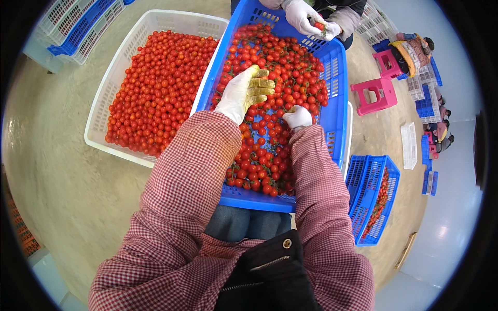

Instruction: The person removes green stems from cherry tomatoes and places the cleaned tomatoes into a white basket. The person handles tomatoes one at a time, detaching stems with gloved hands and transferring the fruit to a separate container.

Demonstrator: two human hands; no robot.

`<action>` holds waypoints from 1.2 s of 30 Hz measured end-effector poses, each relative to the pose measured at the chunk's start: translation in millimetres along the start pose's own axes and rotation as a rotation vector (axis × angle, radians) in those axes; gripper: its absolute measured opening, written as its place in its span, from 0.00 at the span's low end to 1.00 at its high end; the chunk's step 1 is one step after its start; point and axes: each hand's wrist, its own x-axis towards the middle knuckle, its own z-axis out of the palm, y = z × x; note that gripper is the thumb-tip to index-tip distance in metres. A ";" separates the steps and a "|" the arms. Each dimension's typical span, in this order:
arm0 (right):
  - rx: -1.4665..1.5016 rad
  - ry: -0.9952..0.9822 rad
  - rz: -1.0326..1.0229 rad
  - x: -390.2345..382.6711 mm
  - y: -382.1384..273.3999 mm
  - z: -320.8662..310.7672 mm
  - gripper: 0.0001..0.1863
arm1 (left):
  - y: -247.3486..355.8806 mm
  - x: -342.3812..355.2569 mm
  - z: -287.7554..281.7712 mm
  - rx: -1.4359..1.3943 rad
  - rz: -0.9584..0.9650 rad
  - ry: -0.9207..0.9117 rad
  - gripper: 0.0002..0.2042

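Note:
Cherry tomatoes [259, 171], many on green stems, lie in the blue plastic crate [338, 88] in front of me. My left hand [246, 90], in a white glove with yellow-stained fingers, is held over the tomatoes with its fingers stretched out and nothing visible in it. Lower and to the right, my right hand [297, 117], also white-gloved, is closed among the tomatoes. Whatever its fingers grip is hidden. Left of the blue crate, a white crate [102, 111] holds a heap of loose stemless red tomatoes [161, 90].
Across the crate, another person's gloved hands [311, 20] hold a small tomato sprig. Pink stools [373, 97] and stacked blue crates [358, 181] stand at the right. More crates [78, 31] are stacked at the far left. Other people sit along the far right wall.

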 end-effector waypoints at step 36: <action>1.782 -0.457 -0.221 -78.5 -45.6 -82.8 0.16 | -17.4 -16.1 15.2 -0.060 -0.091 -0.367 0.15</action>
